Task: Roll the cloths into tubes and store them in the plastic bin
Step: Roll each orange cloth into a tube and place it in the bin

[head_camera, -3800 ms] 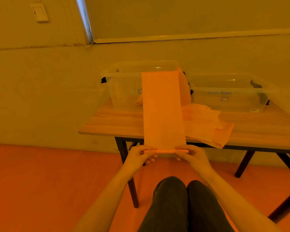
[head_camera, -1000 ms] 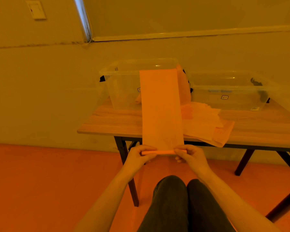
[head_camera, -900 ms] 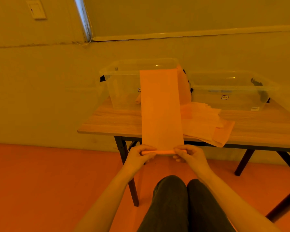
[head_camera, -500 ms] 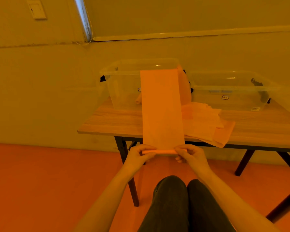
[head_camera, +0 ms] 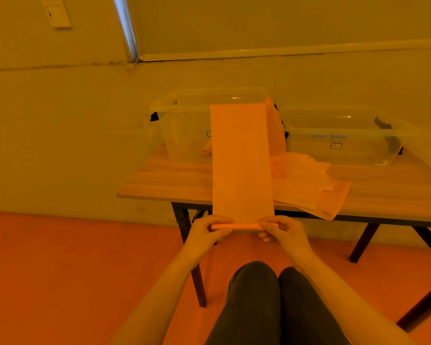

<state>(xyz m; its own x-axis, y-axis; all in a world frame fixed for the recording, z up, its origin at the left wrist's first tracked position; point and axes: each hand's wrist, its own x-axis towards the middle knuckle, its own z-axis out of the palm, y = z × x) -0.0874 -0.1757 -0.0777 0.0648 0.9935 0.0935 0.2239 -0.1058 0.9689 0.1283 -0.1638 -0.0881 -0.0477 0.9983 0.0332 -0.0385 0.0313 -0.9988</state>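
From here I see both hands pinching the near end of one cloth (head_camera: 241,165): the left hand (head_camera: 204,234) has its fingers curled round the left end of the thin rolled edge (head_camera: 234,226), and the right hand (head_camera: 283,234) holds the right end the same way. The roll is only a narrow tube so far — most of the cloth is flat, a long strip that runs from the hands, past the table's near edge and up over the front of a plastic bin (head_camera: 184,120).

That strip stands in my way: it hides the middle of the bin's front wall and part of what is inside. Left of it, low in the bin, I can make out what looks like the end of a rolled cloth (head_camera: 207,149), though I cannot tell for sure.

Just right of the strip a pile of cloths (head_camera: 306,185) lies on the wooden table (head_camera: 164,180), one corner hanging over the near edge. Behind the pile sits a second, lower bin (head_camera: 343,138), beside the first.

The person's knees (head_camera: 271,295) show below the hands.
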